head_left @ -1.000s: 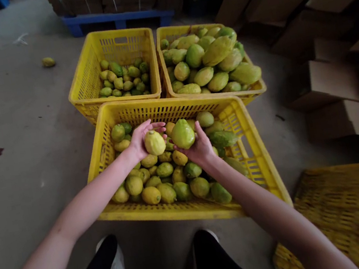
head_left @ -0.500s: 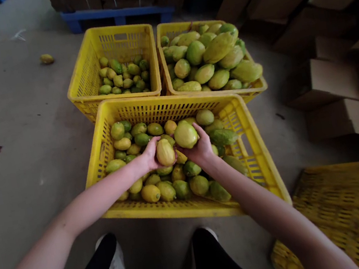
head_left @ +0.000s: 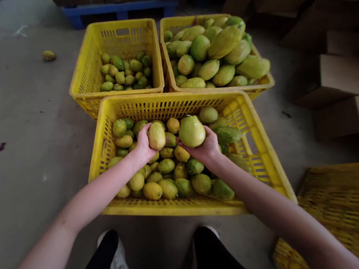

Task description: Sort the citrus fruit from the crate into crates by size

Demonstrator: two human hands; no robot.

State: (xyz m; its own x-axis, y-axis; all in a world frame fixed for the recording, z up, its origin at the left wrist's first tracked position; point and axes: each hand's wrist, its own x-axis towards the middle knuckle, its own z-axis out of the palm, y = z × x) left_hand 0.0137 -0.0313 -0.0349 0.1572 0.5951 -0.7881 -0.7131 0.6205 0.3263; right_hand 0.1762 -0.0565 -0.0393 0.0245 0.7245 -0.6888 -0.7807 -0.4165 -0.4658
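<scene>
My left hand (head_left: 144, 145) is closed around a yellow lemon-like citrus fruit (head_left: 157, 136). Cupped from below in my right hand (head_left: 209, 144) is a larger, rounder yellow-green citrus fruit (head_left: 192, 131), its stem end up. Both hands are above the front yellow crate (head_left: 178, 208), which holds many green and yellow fruits of mixed size. Behind it on the left, a second yellow crate (head_left: 84, 72) contains small fruits. At its right, a third yellow crate (head_left: 224, 92) is heaped with larger, longer fruits, some rising above the rim.
One fruit (head_left: 48, 55) lies on the floor at the left. Stacked yellow crates (head_left: 354, 215) stand at the lower right, cardboard boxes (head_left: 345, 74) along the right. A blue pallet (head_left: 120, 10) with a dark load is at the back. My feet are just before the front crate.
My left hand has lifted its fruit up and slightly left. My right hand has shifted a little right, its fruit now stem end up. The gap between the two fruits has widened.
</scene>
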